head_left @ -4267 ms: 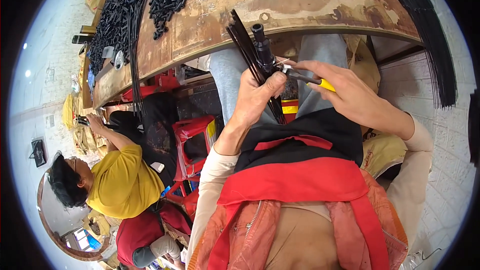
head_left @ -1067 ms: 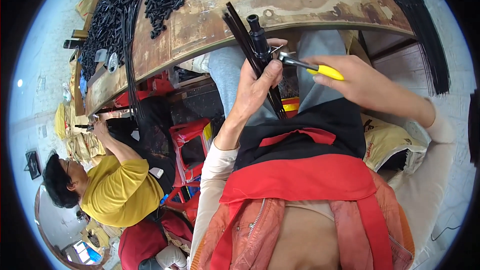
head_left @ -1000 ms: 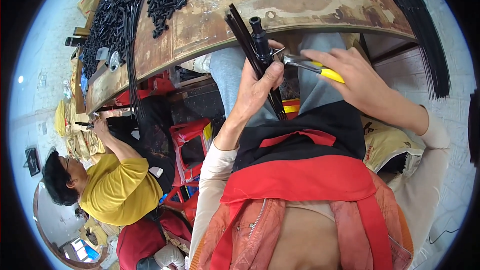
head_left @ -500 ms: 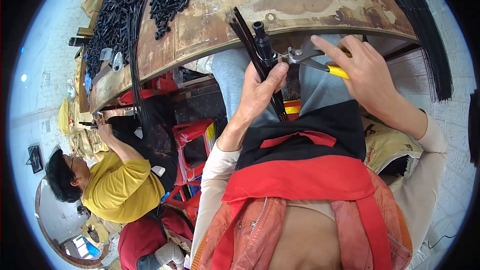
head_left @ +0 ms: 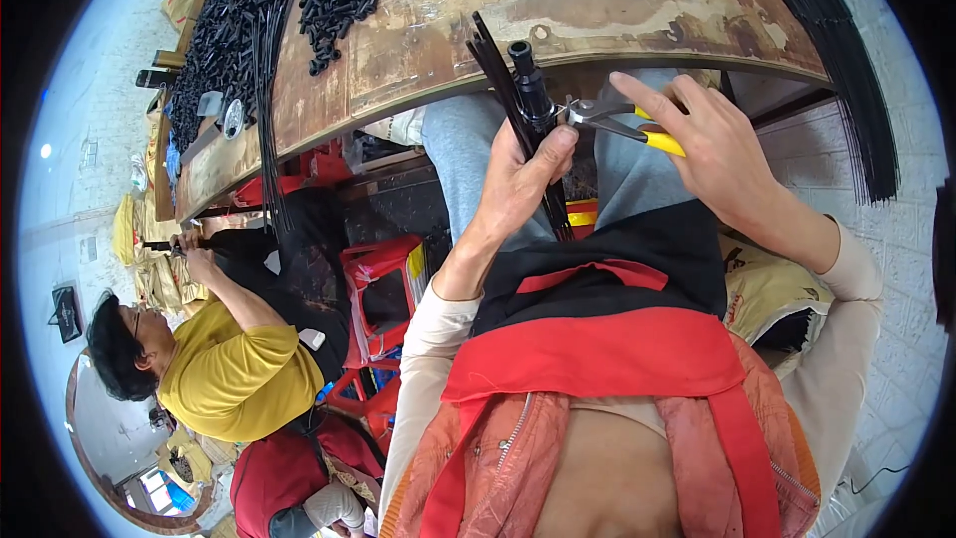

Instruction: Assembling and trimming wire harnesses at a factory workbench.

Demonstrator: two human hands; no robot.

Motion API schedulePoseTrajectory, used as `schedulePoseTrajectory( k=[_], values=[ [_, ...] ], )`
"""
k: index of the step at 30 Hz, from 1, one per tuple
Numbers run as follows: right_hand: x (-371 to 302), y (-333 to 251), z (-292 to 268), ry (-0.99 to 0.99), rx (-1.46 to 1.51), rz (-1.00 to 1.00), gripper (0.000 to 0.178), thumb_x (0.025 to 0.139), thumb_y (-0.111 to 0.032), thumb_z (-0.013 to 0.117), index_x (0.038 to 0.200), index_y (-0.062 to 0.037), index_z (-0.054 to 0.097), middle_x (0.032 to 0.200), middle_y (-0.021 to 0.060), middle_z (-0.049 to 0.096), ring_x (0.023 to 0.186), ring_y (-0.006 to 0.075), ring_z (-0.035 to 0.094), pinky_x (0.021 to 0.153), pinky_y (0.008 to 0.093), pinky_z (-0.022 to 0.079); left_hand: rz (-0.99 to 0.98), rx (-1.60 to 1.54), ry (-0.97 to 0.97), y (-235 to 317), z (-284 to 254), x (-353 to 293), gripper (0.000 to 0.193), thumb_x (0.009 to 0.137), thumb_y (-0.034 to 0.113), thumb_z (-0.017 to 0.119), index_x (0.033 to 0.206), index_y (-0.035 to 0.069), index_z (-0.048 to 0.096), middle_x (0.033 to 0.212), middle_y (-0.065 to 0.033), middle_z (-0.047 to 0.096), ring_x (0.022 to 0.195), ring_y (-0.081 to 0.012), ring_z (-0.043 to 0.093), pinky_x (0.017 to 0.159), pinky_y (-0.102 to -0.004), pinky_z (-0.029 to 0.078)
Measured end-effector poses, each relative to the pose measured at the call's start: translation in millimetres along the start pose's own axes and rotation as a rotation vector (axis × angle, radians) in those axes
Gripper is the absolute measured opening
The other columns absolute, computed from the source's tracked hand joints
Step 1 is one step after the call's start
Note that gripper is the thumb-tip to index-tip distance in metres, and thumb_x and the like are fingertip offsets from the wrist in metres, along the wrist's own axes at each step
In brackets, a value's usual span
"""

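My left hand (head_left: 521,174) is closed round a bundle of thin black rods (head_left: 494,65) and a black tubular fitting (head_left: 529,80) held upright against them. The rods' lower ends show beneath the hand. My right hand (head_left: 712,139) grips pliers (head_left: 607,117) with yellow handles, its index finger stretched out along the top. The metal jaws are right beside the fitting's lower end, near my left thumb. A thin wire was visible there; how the jaws meet it now is too small to tell.
On the worn wooden table (head_left: 418,60), a big heap of black tubular parts (head_left: 229,50) lies at the left, with hanging black rods (head_left: 269,100). A long rod bundle (head_left: 846,70) droops off the right edge. A person in a yellow top (head_left: 234,359) sits at left near red stools (head_left: 383,299).
The pliers and my right hand have moved slightly left, bringing the jaws closer to the fitting. The stretch of wire between them looks shorter. My left hand keeps its hold.
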State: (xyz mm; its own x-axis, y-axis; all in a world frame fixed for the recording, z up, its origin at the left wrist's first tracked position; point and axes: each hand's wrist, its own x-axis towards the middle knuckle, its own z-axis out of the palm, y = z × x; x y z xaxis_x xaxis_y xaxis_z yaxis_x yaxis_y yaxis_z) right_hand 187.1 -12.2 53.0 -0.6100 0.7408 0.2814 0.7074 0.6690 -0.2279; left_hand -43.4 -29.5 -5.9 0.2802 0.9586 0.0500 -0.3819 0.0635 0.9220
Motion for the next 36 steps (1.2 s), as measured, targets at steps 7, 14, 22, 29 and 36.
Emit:
schedulePoseTrajectory(
  k=[7,14,22,29,36],
  values=[
    [13,18,-32,-0.357,0.38,-0.077,0.062,0.079,-0.009,0.072,0.136,-0.0072,0.045,0.075,0.0074,0.055,0.06,0.0254,0.062,0.055,0.0322,0.048,-0.016,-0.056,-0.084,-2,-7,-2,0.016,0.096,0.014,0.062,0.09,0.005,0.05,0.069,0.0038,0.044,0.059,-0.0057,0.04,0.052,-0.0232,0.033],
    [1,-8,-40,-0.516,0.672,0.274,0.045,0.081,-0.007,0.07,0.118,0.0002,0.046,0.072,0.0058,0.054,0.06,0.0199,0.063,0.055,0.0309,0.048,-0.087,-0.149,-0.077,3,-1,-4,0.015,0.094,0.016,0.064,0.094,0.005,0.053,0.07,0.0039,0.046,0.06,-0.0064,0.04,0.054,-0.0236,0.033],
    [13,11,-31,-0.237,0.351,0.007,0.043,0.083,-0.01,0.067,0.12,-0.0016,0.047,0.085,0.0126,0.059,0.065,0.0293,0.062,0.058,0.036,0.049,-0.068,-0.109,0.102,4,3,8,0.018,0.093,0.01,0.065,0.105,0.006,0.053,0.073,0.004,0.048,0.059,-0.0045,0.04,0.052,-0.0216,0.033],
    [-10,-2,-17,-0.744,1.181,0.568,0.053,0.079,-0.007,0.073,0.122,0.0013,0.043,0.089,0.0096,0.058,0.057,0.0172,0.061,0.055,0.0246,0.046,-0.068,0.016,-0.116,15,-1,4,0.067,0.087,0.039,0.072,0.135,0.001,0.047,0.073,0.0028,0.052,0.059,-0.0076,0.044,0.056,-0.0237,0.036],
    [-7,9,4,0.182,0.07,-0.2,0.054,0.085,-0.009,0.065,0.132,0.0027,0.041,0.088,0.0148,0.057,0.081,0.0339,0.062,0.072,0.0386,0.05,-0.016,0.158,-0.011,20,9,8,0.045,0.095,0.026,0.064,0.128,-0.001,0.051,0.064,0.0024,0.047,0.059,-0.0067,0.044,0.056,-0.0233,0.036]
  ],
)
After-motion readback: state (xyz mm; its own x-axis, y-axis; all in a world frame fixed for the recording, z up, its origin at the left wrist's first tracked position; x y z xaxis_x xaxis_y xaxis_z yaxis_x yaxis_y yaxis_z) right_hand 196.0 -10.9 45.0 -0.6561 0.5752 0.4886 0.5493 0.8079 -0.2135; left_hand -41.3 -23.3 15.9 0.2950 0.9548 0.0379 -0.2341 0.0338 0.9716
